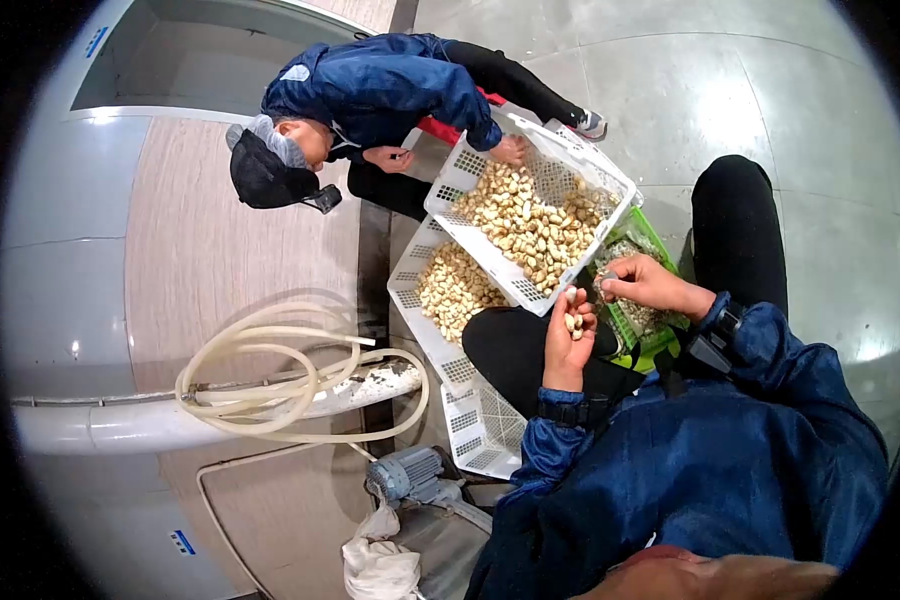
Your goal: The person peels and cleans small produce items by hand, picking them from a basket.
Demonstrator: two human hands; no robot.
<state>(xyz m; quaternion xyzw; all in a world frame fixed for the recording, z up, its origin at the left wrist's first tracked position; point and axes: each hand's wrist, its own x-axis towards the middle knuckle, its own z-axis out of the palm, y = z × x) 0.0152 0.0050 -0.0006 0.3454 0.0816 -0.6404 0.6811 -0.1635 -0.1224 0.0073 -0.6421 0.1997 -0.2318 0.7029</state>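
Observation:
My left hand (572,340) is cupped, palm up, with its fingers curled around a few pale mushroom-like pieces (573,323). One whitish piece shows at its fingertips. Just right of it, my right hand (652,286) is closed in a pinch on something small and greyish that I cannot make out. Below the right hand is a green basket (660,228) with pale scraps in it. A white perforated crate (602,180), full of cream-coloured oval pieces (530,225), stands tilted in front of my hands.
Another white crate (407,270) with similar pieces sits lower left. A co-worker (370,95) leans over from the far side, one hand (508,150) in the upper crate. A coiled hose (270,370) hangs on a pipe at left, near a grey motor (407,472).

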